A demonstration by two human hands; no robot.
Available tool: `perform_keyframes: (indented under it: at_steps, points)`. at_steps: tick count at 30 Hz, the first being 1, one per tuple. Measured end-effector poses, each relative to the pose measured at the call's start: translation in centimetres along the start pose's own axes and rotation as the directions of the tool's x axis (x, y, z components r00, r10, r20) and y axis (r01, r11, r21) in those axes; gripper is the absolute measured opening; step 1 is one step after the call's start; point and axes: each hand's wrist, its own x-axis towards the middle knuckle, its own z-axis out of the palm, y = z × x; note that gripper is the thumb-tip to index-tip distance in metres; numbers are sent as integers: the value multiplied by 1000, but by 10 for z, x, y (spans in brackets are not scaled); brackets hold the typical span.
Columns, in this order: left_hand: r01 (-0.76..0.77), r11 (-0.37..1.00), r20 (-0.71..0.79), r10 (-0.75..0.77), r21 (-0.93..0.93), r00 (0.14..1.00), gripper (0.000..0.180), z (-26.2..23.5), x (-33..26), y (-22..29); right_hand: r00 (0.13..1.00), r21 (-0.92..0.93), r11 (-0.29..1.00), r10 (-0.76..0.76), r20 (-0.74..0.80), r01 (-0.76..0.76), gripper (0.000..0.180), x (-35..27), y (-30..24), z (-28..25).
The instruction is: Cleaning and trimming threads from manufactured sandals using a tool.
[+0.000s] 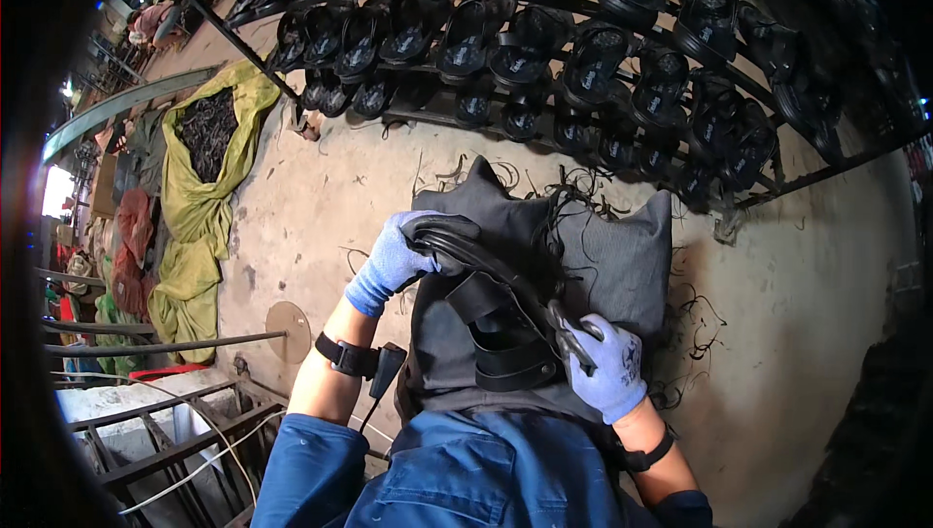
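Note:
A black strapped sandal (502, 271) lies tilted on its side over my lap, its wide straps facing me. My left hand (398, 254), in a light blue knit glove with dark coating, grips one end of its sole. My right hand (607, 368), gloved alike, is closed on a small black-handled tool (581, 345), which looks like scissors. The tool is beside the sandal's other end; its tip is hard to make out against the dark sole. Under the sandal, a dark grey cloth (617, 261) covers my lap, with thin black rubber trimmings (559, 222) on it.
A metal rack (394, 112) with rows of black sandals (471, 37) stands ahead. At the left, a yellow-green sack (180, 246) holds dark scraps. A metal bar on a round base (289, 331) and a metal frame (165, 445) stand nearer. Trimmings (698, 324) litter the floor.

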Motion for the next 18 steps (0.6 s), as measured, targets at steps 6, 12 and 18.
perform_keyframes:
  at_steps: [6, 12, 18]
  points:
    - [30, 999, -30, -29, 23, 999, 48, 3, 3, -1, 997, -34, 999, -22, 76, 25, 26, 24, -2, -4]
    - [40, 998, 4, -40, -46, 999, 50, 9, 9, 13, 999, -48, 998, -29, 35, 31, 25, 1, 2, -2]
    - [123, 989, 37, -121, -86, 992, 65, 8, 14, 12, 997, -105, 994, -29, 78, 37, 29, 32, 2, -4]
